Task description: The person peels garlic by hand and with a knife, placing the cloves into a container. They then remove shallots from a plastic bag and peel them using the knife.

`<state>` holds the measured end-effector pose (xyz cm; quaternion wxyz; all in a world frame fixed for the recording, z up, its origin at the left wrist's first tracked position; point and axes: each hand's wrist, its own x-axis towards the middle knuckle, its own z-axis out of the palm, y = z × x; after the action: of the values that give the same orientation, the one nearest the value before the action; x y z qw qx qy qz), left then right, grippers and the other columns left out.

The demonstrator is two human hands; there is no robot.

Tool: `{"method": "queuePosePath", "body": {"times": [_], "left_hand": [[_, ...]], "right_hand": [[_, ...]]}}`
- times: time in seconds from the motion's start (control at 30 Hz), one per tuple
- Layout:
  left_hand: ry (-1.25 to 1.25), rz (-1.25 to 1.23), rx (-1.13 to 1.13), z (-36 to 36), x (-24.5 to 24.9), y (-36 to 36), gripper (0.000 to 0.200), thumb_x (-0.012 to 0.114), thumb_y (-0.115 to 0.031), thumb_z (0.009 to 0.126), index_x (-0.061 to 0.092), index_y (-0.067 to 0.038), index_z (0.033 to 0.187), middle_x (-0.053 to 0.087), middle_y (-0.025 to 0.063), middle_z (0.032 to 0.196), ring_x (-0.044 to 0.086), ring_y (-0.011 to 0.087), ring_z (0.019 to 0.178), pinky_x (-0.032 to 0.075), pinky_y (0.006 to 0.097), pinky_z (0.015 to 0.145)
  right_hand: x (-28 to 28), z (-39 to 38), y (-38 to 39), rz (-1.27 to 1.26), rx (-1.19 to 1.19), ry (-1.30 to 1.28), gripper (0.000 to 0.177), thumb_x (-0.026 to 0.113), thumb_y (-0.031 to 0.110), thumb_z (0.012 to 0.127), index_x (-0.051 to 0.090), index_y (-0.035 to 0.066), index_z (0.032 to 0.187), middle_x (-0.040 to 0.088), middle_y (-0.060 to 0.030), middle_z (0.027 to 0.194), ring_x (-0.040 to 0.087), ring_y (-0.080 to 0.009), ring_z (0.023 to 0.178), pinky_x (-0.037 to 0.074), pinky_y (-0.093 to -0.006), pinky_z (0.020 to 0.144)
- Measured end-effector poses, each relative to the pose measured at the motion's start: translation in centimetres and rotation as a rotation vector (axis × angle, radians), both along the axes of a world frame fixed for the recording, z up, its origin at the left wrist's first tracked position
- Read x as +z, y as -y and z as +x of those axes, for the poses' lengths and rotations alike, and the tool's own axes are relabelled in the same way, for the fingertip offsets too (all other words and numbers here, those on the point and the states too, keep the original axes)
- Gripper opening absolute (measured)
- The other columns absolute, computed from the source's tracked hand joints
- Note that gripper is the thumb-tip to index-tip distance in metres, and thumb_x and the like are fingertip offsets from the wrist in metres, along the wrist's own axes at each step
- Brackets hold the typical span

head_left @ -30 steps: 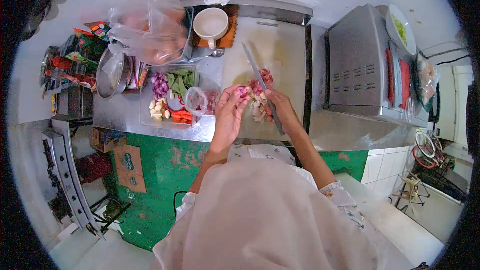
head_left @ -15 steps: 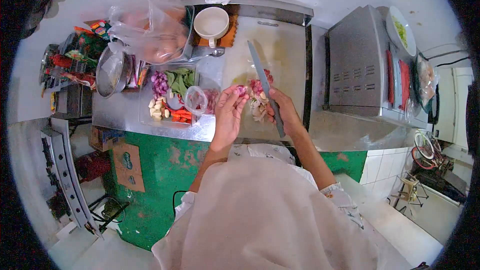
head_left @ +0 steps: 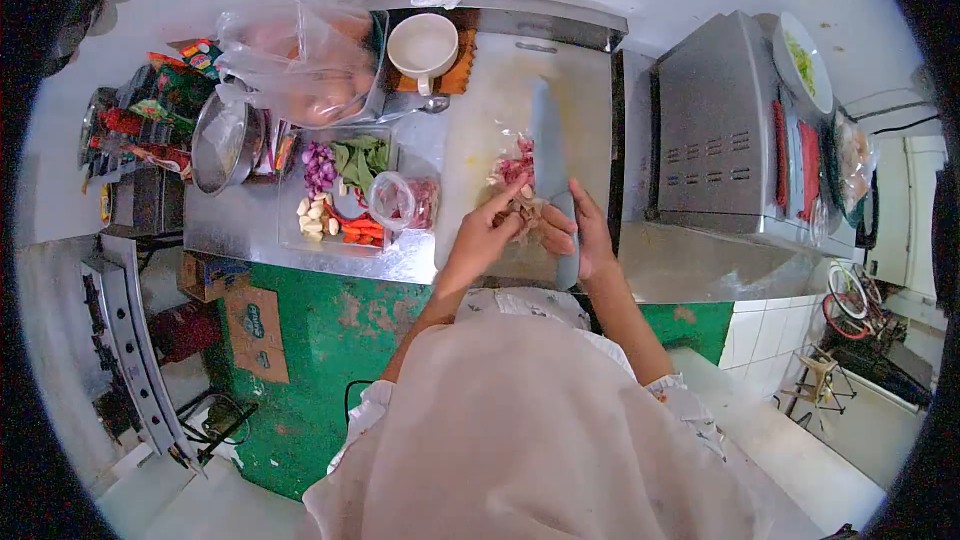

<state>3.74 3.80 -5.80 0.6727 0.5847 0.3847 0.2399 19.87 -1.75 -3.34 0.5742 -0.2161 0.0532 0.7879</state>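
Note:
My right hand (head_left: 588,230) grips a knife (head_left: 547,140) by its grey handle, the broad blade pointing away from me over the white cutting board (head_left: 580,90). My left hand (head_left: 485,238) is closed, its fingertips pinched at the shallot skins and garlic pieces (head_left: 526,208) beside the knife handle. What sits between those fingertips is too small to make out. Just beyond them lies a small heap of reddish peeled shallots or skins (head_left: 516,158). Left of the board, a clear plastic jar (head_left: 424,202) with reddish contents lies tipped toward the tray.
A clear tray (head_left: 290,230) holds shallots, green leaves, garlic cloves and red chillies. Behind it are a plastic bag (head_left: 300,70), a white cup (head_left: 422,45) and a spoon (head_left: 432,104). A metal bowl (head_left: 222,145) stands left; a metal cabinet (head_left: 705,130) stands right.
My left hand has moved right and down from holding a shallot to the skins beside the knife. The knife has turned more upright, its blade tip shifting right, showing its broad side.

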Motion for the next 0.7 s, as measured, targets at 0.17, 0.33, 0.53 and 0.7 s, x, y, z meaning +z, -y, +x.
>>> {"method": "queuePosePath", "body": {"times": [0.17, 0.33, 0.53, 0.7], "left_hand": [[-0.152, 0.337, -0.052, 0.4, 0.5, 0.0, 0.055, 0.053, -0.005, 0.080, 0.044, -0.022, 0.132, 0.059, 0.0155, 0.104, 0.060, 0.0207, 0.083, 0.048, 0.0305, 0.075], [-0.232, 0.450, -0.005, 0.5, 0.5, -0.3, 0.063, 0.057, -0.006, 0.078, 0.038, -0.026, 0.135, 0.058, 0.0165, 0.109, 0.061, 0.0237, 0.086, 0.048, 0.0329, 0.077], [0.238, -0.323, 0.178, 0.6, 0.2, -0.8, 0.037, 0.057, -0.010, 0.085, 0.049, -0.006, 0.121, 0.060, 0.0093, 0.102, 0.061, 0.0165, 0.088, 0.050, 0.0273, 0.075], [0.541, -0.505, 0.277, -0.1, 3.3, -1.4, 0.023, 0.051, -0.008, 0.089, 0.051, -0.002, 0.111, 0.060, 0.0090, 0.102, 0.060, 0.0153, 0.091, 0.050, 0.0254, 0.081]], "right_hand": [[1.0, -0.5, 0.3, -0.008, -0.033, -0.034, 0.047, 0.034, 0.047, 0.093, 0.048, 0.005, 0.075, 0.035, 0.0004, 0.044, 0.037, -0.0125, 0.034, 0.035, -0.0239, 0.031], [1.8, -0.6, 0.8, -0.068, 0.019, -0.057, 0.053, 0.034, 0.050, 0.091, 0.038, 0.012, 0.054, 0.033, 0.0001, 0.041, 0.038, -0.0147, 0.031, 0.034, -0.0263, 0.031], [3.4, -1.1, 1.4, -0.135, 0.012, 0.407, 0.045, 0.037, 0.047, 0.091, 0.054, 0.005, 0.091, 0.042, -0.0009, 0.049, 0.042, -0.0124, 0.036, 0.034, -0.0246, 0.033], [6.1, -2.5, 1.9, 0.109, 0.068, 1.150, 0.052, 0.040, 0.035, 0.093, 0.027, 0.017, 0.140, 0.047, 0.0002, 0.060, 0.042, -0.0084, 0.045, 0.034, -0.0215, 0.039]]}}
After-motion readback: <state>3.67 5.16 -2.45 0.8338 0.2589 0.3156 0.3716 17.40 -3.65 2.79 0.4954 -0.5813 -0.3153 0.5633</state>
